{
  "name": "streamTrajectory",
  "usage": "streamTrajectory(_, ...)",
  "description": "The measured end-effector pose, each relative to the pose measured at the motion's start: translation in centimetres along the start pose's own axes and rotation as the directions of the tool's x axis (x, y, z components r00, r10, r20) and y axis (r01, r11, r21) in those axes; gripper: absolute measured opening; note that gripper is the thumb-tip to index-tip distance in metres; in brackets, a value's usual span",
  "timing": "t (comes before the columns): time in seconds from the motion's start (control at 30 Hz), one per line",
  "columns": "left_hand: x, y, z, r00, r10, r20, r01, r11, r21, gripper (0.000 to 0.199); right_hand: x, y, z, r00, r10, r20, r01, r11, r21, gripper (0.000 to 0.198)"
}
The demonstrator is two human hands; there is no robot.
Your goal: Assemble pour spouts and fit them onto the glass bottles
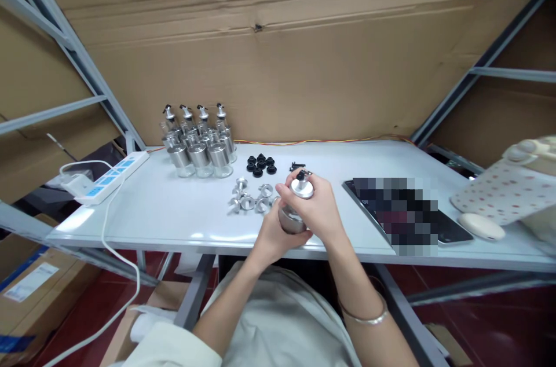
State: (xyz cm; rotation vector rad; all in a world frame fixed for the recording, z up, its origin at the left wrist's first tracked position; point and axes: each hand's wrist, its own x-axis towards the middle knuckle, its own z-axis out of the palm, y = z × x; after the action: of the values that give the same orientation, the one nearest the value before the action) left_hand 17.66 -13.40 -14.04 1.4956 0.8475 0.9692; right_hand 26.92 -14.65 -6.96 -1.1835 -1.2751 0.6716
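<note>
Close to the table's front edge I hold an oil bottle [290,220] with a steel sleeve. My left hand [271,234] is closed round its body. At its top, the fingers of my right hand [319,205] close on the silver pourer cap [302,187], which has a black tip. Just left of my hands lie several silver cap collars [247,203]. Beyond them is a cluster of black stoppers [258,168], and small black spout pieces [297,166] lie behind the bottle. My fingers hide part of the bottle.
Several steel-sleeved glass bottles [198,156] stand at back left, the rear ones topped with pourers. A power strip [115,178] lies at the left edge, its cable hanging down. On the right are a tablet-like device [452,229], a white oval case [481,226] and a dotted container [499,187].
</note>
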Motion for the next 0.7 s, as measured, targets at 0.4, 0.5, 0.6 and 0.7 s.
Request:
streamTrajectory(0.4, 0.0, 0.9, -1.1, 0.992, 0.01, 0.129, -0.027, 0.992, 0.127, 0.037, 0.3, -0.4, -0.6, 0.965, -0.05, 0.259, 0.016, 0.991, 0.132, 0.024)
streamTrajectory(0.5, 0.0, 0.9, -1.5, 0.979, 0.03, 0.2, -0.061, 0.987, 0.151, 0.042, 1.1, 0.2, -1.4, 0.864, -0.042, 0.502, -0.089, 0.968, 0.235, 0.028)
streamTrajectory(0.6, 0.0, 0.7, -1.7, 0.981, 0.015, 0.193, -0.048, 0.985, 0.168, 0.049, 1.7, 0.9, -1.8, 0.776, -0.078, 0.626, -0.166, 0.932, 0.322, 0.03)
streamTrajectory(0.7, 0.1, 0.7, -1.7, 0.981, -0.004, 0.192, -0.028, 0.985, 0.168, 0.048, 1.6, 1.4, -1.4, 0.821, -0.117, 0.559, -0.135, 0.911, 0.389, 0.032)
